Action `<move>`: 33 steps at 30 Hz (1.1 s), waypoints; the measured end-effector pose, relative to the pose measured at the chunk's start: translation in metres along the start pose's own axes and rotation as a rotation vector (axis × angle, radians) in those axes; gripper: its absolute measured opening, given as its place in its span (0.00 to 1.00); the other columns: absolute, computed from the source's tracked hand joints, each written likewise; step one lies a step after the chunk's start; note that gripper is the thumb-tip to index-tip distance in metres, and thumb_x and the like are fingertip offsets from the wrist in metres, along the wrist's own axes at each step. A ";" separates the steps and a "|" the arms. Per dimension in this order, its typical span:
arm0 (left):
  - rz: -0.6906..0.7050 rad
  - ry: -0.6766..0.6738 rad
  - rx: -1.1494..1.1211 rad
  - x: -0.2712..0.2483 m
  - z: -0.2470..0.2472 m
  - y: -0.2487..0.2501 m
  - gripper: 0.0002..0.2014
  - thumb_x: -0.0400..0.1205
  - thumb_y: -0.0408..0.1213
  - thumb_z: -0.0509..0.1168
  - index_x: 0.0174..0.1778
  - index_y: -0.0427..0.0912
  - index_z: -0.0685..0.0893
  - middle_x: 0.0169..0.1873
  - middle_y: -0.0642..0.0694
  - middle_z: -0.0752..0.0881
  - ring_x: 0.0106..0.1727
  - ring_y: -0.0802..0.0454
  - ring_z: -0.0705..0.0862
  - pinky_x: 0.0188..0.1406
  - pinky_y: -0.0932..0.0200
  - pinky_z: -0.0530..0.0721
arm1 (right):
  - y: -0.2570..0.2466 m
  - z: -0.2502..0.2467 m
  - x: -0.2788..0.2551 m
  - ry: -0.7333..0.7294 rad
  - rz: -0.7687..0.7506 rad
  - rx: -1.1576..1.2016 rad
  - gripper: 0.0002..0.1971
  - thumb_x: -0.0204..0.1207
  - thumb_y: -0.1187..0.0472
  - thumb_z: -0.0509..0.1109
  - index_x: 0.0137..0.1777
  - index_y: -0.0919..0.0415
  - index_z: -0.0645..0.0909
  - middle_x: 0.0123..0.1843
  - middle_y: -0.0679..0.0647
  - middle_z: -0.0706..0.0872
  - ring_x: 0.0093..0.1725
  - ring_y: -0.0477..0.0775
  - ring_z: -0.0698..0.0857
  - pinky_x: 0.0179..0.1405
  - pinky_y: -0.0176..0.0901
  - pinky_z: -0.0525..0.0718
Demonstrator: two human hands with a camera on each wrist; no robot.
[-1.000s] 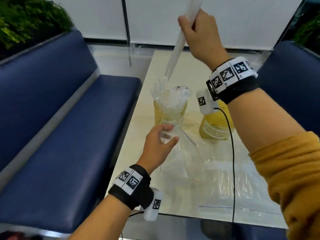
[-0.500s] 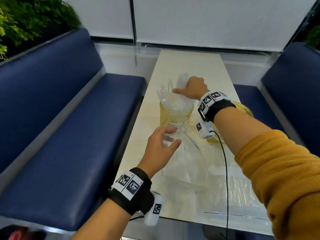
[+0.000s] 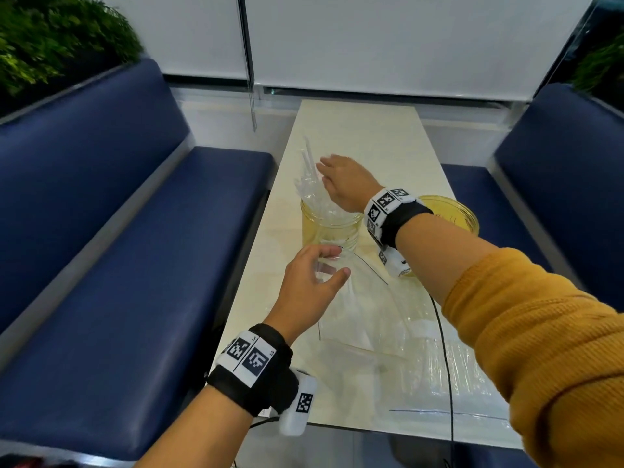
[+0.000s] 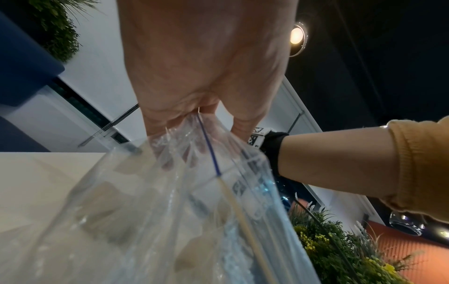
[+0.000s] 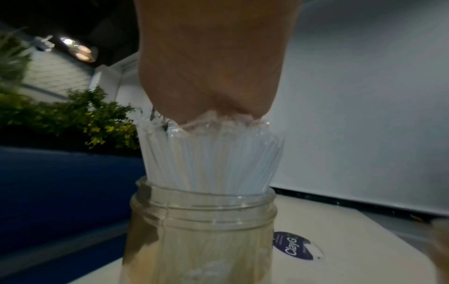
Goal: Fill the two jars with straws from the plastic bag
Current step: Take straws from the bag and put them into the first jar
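Note:
A clear jar [image 3: 329, 231] stands mid-table, packed with clear straws [image 3: 309, 177] that stick up above its rim. My right hand [image 3: 341, 182] lies flat on the straw tops; the right wrist view shows the palm [image 5: 211, 76] pressing on the straws [image 5: 211, 155] in the jar [image 5: 201, 221]. A second jar [image 3: 454, 212] stands to the right, partly hidden behind my right wrist. My left hand [image 3: 326, 265] pinches the mouth of the clear plastic bag [image 3: 388, 332], which lies on the table near me. In the left wrist view the fingers curl round the bag [image 4: 194, 211] at its blue zip line.
The narrow cream table [image 3: 358, 130] runs away from me between two blue benches [image 3: 135, 248]. A round dark sticker [image 5: 296, 246] is on the tabletop beyond the jar. A black cable [image 3: 445, 349] crosses the bag. Green plants [image 3: 50, 38] stand behind the left bench.
My right hand came down from high with a bundle of straws, set it into the left jar and now lies flat on the tops. The left hand kept its hold on the bag.

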State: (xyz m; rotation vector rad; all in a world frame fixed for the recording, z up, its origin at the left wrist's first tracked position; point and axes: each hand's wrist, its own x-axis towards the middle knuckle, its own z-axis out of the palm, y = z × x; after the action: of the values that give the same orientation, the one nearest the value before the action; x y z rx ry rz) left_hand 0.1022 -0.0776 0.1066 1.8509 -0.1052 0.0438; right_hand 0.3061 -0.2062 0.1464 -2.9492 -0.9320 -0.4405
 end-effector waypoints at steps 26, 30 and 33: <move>0.054 -0.120 0.036 0.006 0.021 -0.006 0.29 0.81 0.17 0.54 0.75 0.44 0.77 0.73 0.50 0.77 0.65 0.57 0.83 0.45 0.78 0.79 | -0.064 -0.109 -0.093 -0.011 0.447 -0.025 0.15 0.81 0.52 0.59 0.38 0.60 0.78 0.37 0.54 0.79 0.38 0.60 0.78 0.37 0.46 0.73; 0.106 -0.155 0.057 0.006 0.032 -0.005 0.31 0.79 0.16 0.55 0.78 0.42 0.75 0.73 0.48 0.77 0.68 0.55 0.81 0.53 0.82 0.76 | -0.081 -0.090 -0.152 -0.399 0.534 0.068 0.12 0.81 0.52 0.62 0.46 0.61 0.81 0.43 0.54 0.80 0.50 0.62 0.84 0.40 0.45 0.74; 0.106 -0.173 0.051 0.005 0.039 -0.003 0.31 0.79 0.15 0.55 0.79 0.40 0.74 0.75 0.48 0.75 0.66 0.54 0.82 0.51 0.83 0.76 | -0.086 -0.042 -0.181 -0.594 0.571 0.051 0.16 0.83 0.54 0.63 0.65 0.61 0.81 0.63 0.58 0.84 0.62 0.61 0.84 0.46 0.45 0.74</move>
State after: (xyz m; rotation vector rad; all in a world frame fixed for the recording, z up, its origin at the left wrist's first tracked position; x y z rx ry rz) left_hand 0.1061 -0.1144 0.0928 1.8966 -0.3257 -0.0404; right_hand 0.1050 -0.2414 0.1323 -3.1346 -0.0545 0.4864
